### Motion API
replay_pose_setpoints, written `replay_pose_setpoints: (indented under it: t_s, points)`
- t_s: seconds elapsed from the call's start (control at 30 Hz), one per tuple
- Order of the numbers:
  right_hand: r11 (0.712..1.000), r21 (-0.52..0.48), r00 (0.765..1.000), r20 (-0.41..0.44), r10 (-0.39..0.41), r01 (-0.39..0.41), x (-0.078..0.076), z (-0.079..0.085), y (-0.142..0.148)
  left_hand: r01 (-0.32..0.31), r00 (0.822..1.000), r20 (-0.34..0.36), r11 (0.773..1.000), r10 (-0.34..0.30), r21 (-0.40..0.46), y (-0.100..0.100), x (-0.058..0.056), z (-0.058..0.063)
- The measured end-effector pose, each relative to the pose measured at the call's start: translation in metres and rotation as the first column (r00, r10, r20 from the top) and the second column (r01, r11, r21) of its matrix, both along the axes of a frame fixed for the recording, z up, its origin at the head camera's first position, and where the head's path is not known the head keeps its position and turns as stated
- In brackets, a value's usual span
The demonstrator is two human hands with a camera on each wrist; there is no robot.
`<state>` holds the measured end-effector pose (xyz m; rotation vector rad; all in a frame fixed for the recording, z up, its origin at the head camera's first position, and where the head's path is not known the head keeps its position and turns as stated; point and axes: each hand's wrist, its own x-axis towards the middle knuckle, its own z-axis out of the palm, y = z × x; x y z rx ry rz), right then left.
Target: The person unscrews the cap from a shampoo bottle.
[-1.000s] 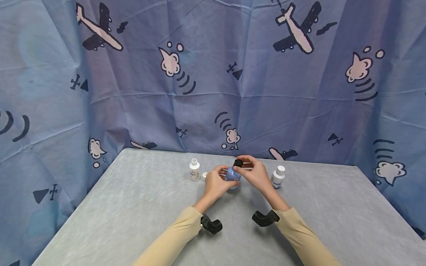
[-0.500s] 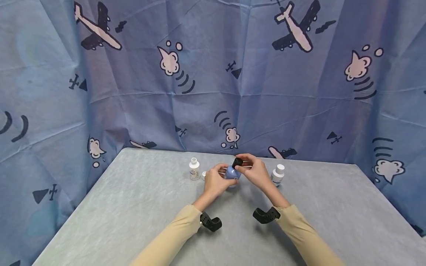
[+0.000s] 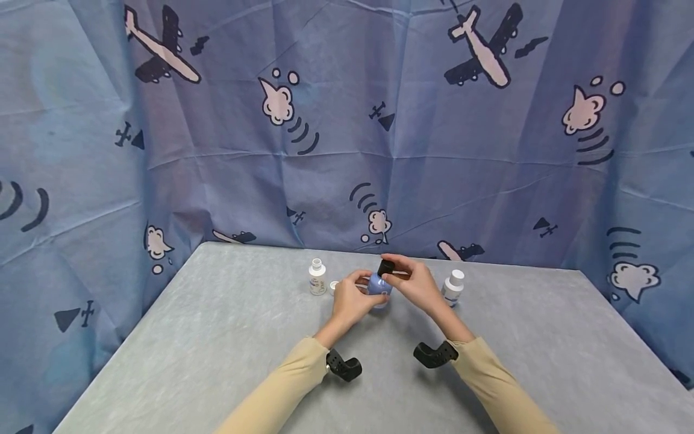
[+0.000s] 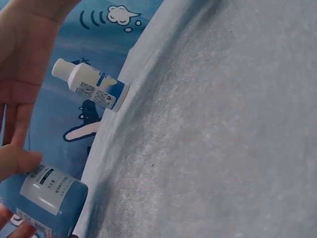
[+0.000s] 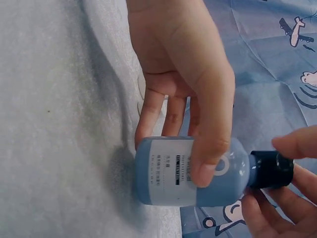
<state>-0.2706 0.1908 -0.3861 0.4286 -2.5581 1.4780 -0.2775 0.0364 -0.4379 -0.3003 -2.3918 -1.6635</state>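
Note:
In the head view, a blue bottle stands near the far edge of the table between both hands. My left hand grips its body, thumb across the front label, as the right wrist view shows. My right hand pinches the black cap at the bottle's top with thumb and fingers. Seen from the right wrist, the cap sits at the bottle's neck; whether it is loose cannot be told. The left wrist view shows only the lower part of the blue bottle, with the cap out of frame.
Left of the hands stands a white bottle with a bare neck. A small white cap lies beside it, partly behind my left hand. To the right is a white bottle with a white cap. A patterned curtain hangs behind the table.
My right fingers have shifted slightly around the black cap, and the cap has turned a little. My left hand and the blue bottle stay nearly in place.

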Motion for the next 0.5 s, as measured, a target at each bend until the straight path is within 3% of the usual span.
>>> replay_pose_setpoints:
  t_s: [0.27,0.5]
  points:
    - [0.988,0.042,0.987,0.043,-0.154,0.152,0.0008,-0.0022,-0.0019,-0.053,0.998,-0.043,0.997,0.051,-0.046,-0.0014,0.0025,0.0009]
    - [0.988,0.060,0.989,0.026,-0.145,0.143,0.0006,-0.0011,-0.0030,-0.036,0.998,-0.046,0.999,0.035,-0.034,-0.0028,0.0051,0.0029]
